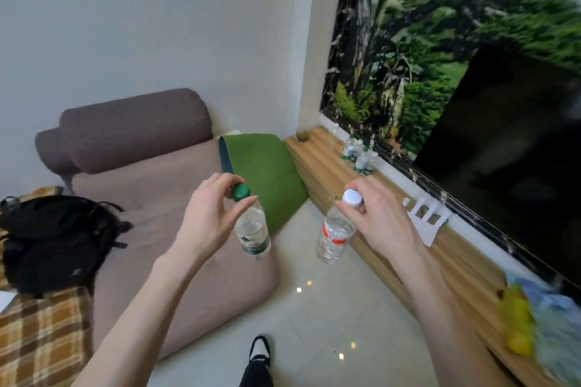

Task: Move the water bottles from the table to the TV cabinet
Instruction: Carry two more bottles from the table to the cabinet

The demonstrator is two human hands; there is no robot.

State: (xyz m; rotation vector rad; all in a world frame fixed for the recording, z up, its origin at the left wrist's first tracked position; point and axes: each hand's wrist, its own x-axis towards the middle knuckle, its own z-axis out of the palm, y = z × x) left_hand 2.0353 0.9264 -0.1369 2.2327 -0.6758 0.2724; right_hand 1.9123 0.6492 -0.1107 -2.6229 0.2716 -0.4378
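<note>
My left hand pinches the green cap of a clear water bottle with a green label, which hangs over the edge of the sofa. My right hand grips the white cap of a clear bottle with a red label, hanging above the floor beside the wooden TV cabinet. Several water bottles stand on the cabinet top near its far end, against the wall.
A black TV sits on the cabinet at right, before a forest mural. A white cut-out piece and yellow and blue items lie on the cabinet. A brown sofa holds a green cushion, a black backpack and a plaid blanket.
</note>
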